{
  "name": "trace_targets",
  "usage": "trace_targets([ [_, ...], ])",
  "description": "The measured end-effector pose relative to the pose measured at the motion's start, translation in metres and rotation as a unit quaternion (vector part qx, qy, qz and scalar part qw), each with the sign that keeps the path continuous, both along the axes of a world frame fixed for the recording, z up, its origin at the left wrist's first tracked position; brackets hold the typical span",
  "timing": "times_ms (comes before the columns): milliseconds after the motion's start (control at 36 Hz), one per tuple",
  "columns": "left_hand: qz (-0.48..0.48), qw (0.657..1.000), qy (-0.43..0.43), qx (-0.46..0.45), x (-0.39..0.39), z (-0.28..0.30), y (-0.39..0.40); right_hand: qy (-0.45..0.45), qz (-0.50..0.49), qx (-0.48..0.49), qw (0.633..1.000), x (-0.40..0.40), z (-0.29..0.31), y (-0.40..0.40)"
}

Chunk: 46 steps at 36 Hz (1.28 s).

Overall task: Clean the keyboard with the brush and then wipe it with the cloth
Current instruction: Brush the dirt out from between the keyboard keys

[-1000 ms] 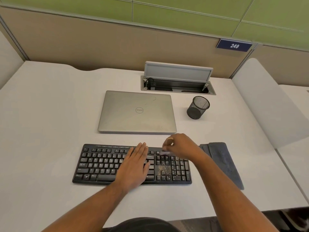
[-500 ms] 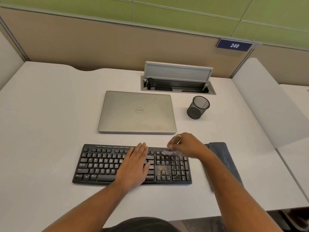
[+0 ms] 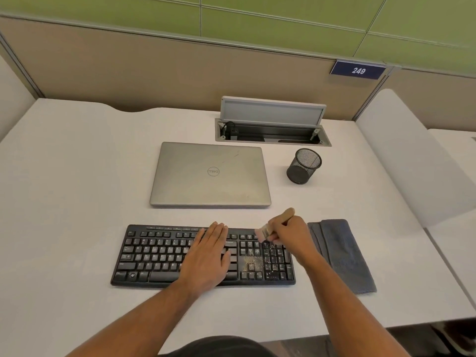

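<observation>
A black keyboard (image 3: 159, 253) lies on the white desk, with yellowish dust and crumbs over its arrow keys and number pad. My left hand (image 3: 208, 253) rests flat on the keys right of the middle, fingers straight. My right hand (image 3: 288, 235) grips a small brush (image 3: 268, 229) with a wooden handle. Its pale bristles touch the top of the number pad. A folded grey cloth (image 3: 342, 253) lies on the desk just right of the keyboard.
A closed silver laptop (image 3: 210, 173) sits behind the keyboard. A black mesh pen cup (image 3: 304, 166) stands to its right. An open cable hatch (image 3: 273, 130) is set in the desk by the partition. A white divider (image 3: 412, 155) borders the right side.
My right hand has shifted to the right along the keyboard's top edge with the brush, uncovering its wooden handle. My left hand has stayed in place on the keys.
</observation>
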<state>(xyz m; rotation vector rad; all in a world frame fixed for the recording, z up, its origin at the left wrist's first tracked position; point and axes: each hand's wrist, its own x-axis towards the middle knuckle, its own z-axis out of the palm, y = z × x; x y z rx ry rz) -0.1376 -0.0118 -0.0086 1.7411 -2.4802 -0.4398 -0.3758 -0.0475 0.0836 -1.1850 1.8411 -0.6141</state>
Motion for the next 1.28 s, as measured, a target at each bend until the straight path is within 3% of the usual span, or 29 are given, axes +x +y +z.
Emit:
trace_targets([
  [56, 0.003, 1.0, 0.0, -0.004, -0.001, 0.0, 0.0, 0.027, -0.018, -0.01, 0.999, -0.002, -0.004, 0.003],
  [139, 0.002, 1.0, 0.002, -0.005, 0.001, -0.001, 0.001, 0.164, -0.022, -0.049, 0.985, -0.006, -0.003, 0.005],
  [194, 0.003, 1.0, 0.002, -0.009, 0.001, -0.001, 0.001, 0.209, -0.028, -0.072, 0.975, -0.01, 0.0, 0.005],
  [417, 0.0, 1.0, -0.004, -0.015, 0.0, -0.002, 0.001, 0.05, -0.004, -0.036, 0.998, 0.005, -0.001, 0.008],
  [694, 0.0, 1.0, -0.017, -0.012, 0.0, 0.001, 0.001, 0.193, -0.038, -0.031, 0.98, -0.031, -0.003, 0.004],
  [806, -0.002, 1.0, -0.019, -0.016, 0.001, 0.001, 0.002, 0.12, -0.055, -0.056, 0.99, -0.019, 0.003, 0.003],
  [889, 0.001, 1.0, -0.011, -0.026, 0.0, 0.0, 0.001, 0.063, -0.011, -0.045, 0.997, -0.002, -0.001, 0.003],
  [972, -0.001, 1.0, -0.011, -0.023, 0.0, -0.001, 0.001, 0.092, 0.001, -0.042, 0.995, 0.001, -0.007, 0.004],
  [1139, -0.003, 1.0, -0.017, -0.022, 0.0, 0.001, 0.001, 0.175, -0.088, -0.054, 0.979, -0.03, -0.008, 0.001],
  [1278, -0.001, 0.999, -0.008, -0.036, 0.001, -0.005, 0.001, 0.122, -0.129, -0.075, 0.981, -0.032, -0.007, -0.006],
])
